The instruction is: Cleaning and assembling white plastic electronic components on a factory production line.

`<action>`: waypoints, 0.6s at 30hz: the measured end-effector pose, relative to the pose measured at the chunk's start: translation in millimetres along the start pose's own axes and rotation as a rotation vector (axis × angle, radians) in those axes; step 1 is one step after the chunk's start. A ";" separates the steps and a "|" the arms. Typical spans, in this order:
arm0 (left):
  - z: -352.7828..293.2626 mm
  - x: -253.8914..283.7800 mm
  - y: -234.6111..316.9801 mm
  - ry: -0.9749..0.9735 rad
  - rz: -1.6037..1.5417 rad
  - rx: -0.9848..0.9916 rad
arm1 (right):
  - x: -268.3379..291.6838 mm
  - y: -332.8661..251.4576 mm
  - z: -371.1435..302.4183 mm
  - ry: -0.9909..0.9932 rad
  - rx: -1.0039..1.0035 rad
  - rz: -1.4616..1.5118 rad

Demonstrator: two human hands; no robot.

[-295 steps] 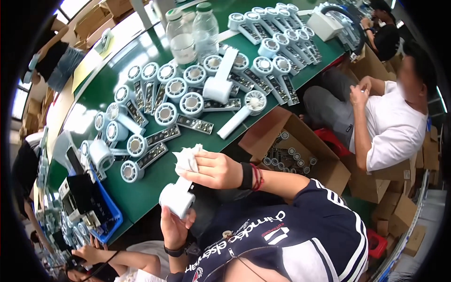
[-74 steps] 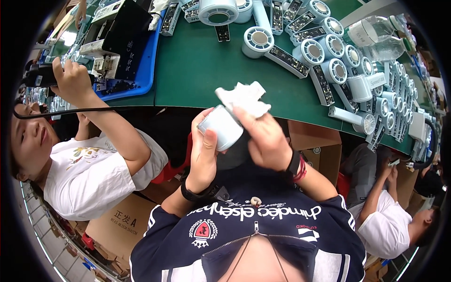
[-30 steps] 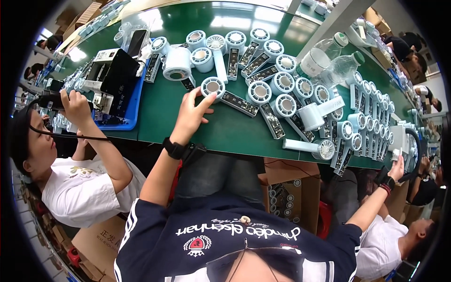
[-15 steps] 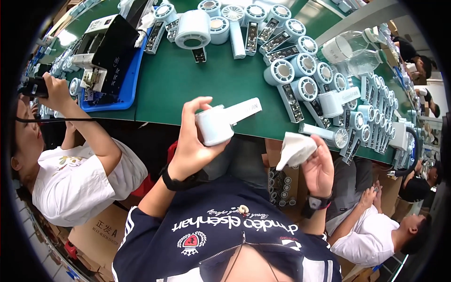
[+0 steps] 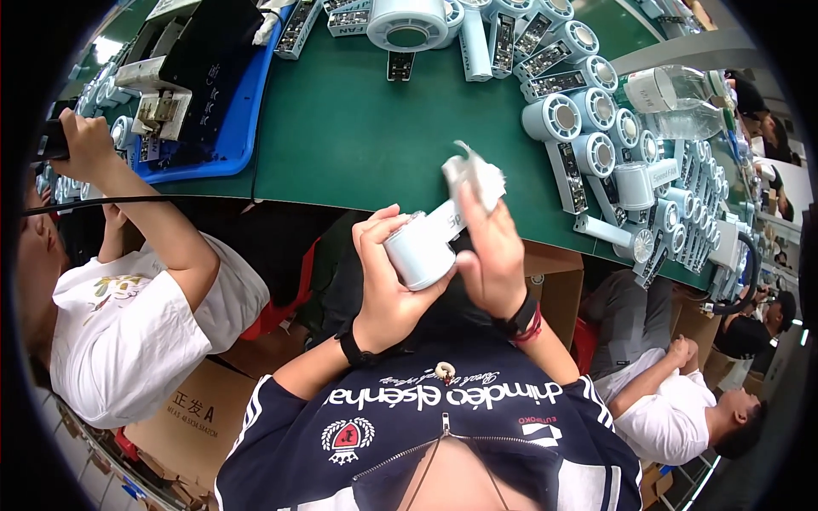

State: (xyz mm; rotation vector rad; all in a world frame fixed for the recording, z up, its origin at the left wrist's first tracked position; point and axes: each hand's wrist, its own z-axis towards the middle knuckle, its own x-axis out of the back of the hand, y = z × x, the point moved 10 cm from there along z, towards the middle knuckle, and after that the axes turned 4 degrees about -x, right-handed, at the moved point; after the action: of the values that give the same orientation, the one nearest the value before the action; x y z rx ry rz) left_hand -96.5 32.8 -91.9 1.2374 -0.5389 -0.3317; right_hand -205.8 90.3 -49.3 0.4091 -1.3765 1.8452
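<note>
Head view: by the flat green table (image 5: 341, 128), the left hand (image 5: 383, 281) clasps a pale-blue cylindrical-headed fan (image 5: 417, 254); the right hand (image 5: 496, 255) grips crumpled white tissue (image 5: 483, 180) at its handle (image 5: 446, 220).

Pale-blue fan (image 5: 419, 255), white tissue (image 5: 486, 180), plain green tabletop (image 5: 341, 128), bright-blue tray (image 5: 244, 140), navy jacket (image 5: 290, 443) with white sleeve stripes (image 5: 252, 410).

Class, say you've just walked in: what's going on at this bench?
The left hand holds a pale blue fan by its round head, above the lap. The right hand has a white cloth at the fan's handle. Other fans lie on the green table. At left, a co-worker's hand grips a dark object.
</note>
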 end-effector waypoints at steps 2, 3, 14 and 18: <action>1.2 -1.1 -3.2 0.006 -0.024 0.011 | -2.3 -3.7 -1.1 -0.034 0.050 0.014; -0.7 -1.0 -4.5 0.013 -0.027 -0.006 | 4.8 13.0 1.2 0.001 0.006 -0.052; -8.5 -4.5 -6.0 0.005 -0.030 -0.053 | 24.0 43.8 -5.2 0.035 0.031 -0.197; -5.0 -4.9 3.4 -0.014 -0.032 -0.071 | 61.8 116.6 -18.7 0.303 -0.469 0.292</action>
State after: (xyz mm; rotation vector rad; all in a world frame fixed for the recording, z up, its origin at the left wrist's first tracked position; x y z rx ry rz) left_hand -97.9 40.4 -90.9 1.1767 -0.5157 -0.3842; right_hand -328.5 119.2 -92.5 -0.3141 -1.6494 1.6450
